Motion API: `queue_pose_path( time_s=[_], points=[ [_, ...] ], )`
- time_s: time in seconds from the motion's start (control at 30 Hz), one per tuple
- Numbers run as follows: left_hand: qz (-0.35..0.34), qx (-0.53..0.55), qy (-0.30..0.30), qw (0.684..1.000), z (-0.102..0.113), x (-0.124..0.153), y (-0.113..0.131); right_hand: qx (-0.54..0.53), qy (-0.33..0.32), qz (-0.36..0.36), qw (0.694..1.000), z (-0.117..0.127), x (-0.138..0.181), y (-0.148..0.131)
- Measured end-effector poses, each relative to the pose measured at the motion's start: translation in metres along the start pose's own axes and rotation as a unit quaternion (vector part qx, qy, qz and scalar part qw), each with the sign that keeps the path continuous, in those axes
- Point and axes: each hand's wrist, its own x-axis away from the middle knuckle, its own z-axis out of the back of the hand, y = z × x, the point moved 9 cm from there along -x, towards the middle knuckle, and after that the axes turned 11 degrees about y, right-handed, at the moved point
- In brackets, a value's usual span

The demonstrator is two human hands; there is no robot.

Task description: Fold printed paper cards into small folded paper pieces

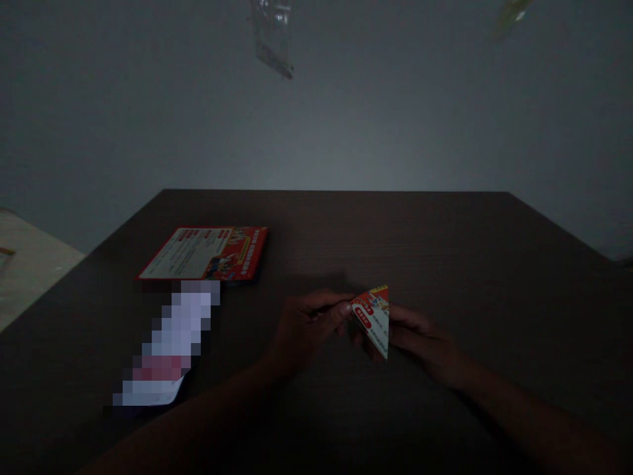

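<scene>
I have both hands out in front of me over the brown table (445, 247), and between them is the folded paper (374, 321), just right of the middle of my view. It shows as a triangle, red along the top and white below, with small red labels on it; its right edge stands nearly upright and one point hangs down toward me. My left hand (306, 330) has the paper's left corner pinched, the thumb on the near face and closed down on it, the other fingers bent behind. My right hand (430, 343) comes in at the paper's right edge with its fingers reaching forward, fairly straight; their tips go out of sight behind the paper, so I cannot tell how far open they are or how firmly they grip

Over on my left, well apart from the hands, the flyer (185, 254) lies flat, red and white like the folded paper, with printed figures toward its right side. What looks like a phone (171, 343) lies slanted just on the near side of it, most of its face hidden by coarse squares; I cannot tell whether the two touch. My left forearm passes close to the phone's lower end. Beyond the table is the grey wall (395, 112), with a clear plastic bag (274, 39) at the top of my view
</scene>
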Motion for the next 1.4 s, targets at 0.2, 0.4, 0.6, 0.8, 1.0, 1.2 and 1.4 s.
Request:
queue_pose_path(
  time_s=[0.2,0.4,0.6,0.8,1.0,1.2,1.4],
  points=[
    [0.003,0.012,-0.002,1.0,0.0,0.0,-0.002,-0.024,-0.005,-0.02,0.999,0.0,0.002,0.006],
    [0.01,0.021,0.015,1.0,0.0,0.001,-0.001,-0.06,-0.016,-0.039,0.997,-0.002,0.002,0.008],
    [-0.101,-0.023,0.013,0.995,0.0,0.006,0.018,-0.083,-0.012,-0.037,0.996,-0.001,0.001,0.007],
    [-0.134,-0.023,-0.003,0.991,-0.001,0.007,0.023,-0.08,-0.014,-0.048,0.996,0.0,0.002,0.008],
    [-0.085,0.012,0.006,0.996,-0.002,0.006,0.016,-0.095,-0.012,-0.072,0.993,-0.001,0.001,0.009],
    [-0.096,0.027,-0.01,0.995,-0.004,0.006,0.018,-0.109,-0.034,-0.088,0.99,-0.006,0.001,0.01],
    [-0.081,0.029,-0.012,0.996,-0.004,0.006,0.018,-0.117,-0.044,-0.086,0.988,-0.007,0.001,0.011]
  ],
)
